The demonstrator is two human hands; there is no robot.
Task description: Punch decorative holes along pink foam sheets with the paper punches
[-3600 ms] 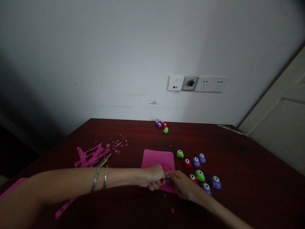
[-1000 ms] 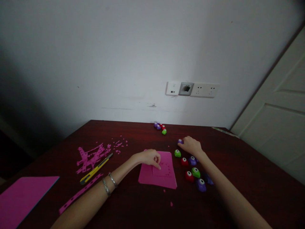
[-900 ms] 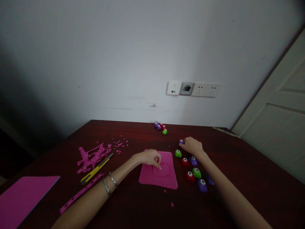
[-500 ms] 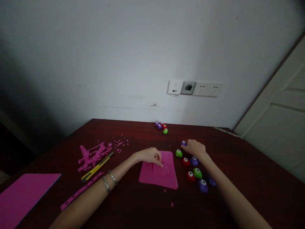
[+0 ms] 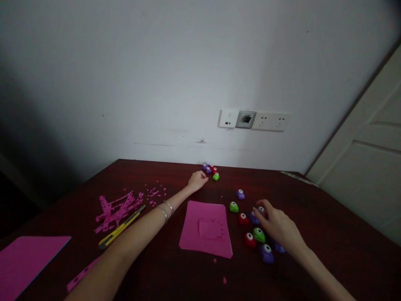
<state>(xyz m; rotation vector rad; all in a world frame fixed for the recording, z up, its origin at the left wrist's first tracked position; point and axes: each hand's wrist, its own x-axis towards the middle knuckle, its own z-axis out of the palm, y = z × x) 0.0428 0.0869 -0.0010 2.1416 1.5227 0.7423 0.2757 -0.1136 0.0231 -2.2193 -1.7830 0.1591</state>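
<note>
My left hand reaches to the back of the table with its fingers curled, just left of a green paper punch. What it holds, if anything, is too small or hidden to tell. My right hand has thumb and forefinger around a small purple paper punch with an eye-like top. Beside it stand another purple punch, a red punch and a green punch. Between my arms lies a stack of pink sheets, topped by a smaller pink card with small marks along its edges.
Pink punched scraps and tiny paper bits lie to the left, near a yellow box cutter. A large pink sheet covers the left front. Purple and red punches cluster by the wall.
My left hand has left the pink card and moved to the back of the table. My right hand has come away from the far purple punch, back toward the nearer group.
</note>
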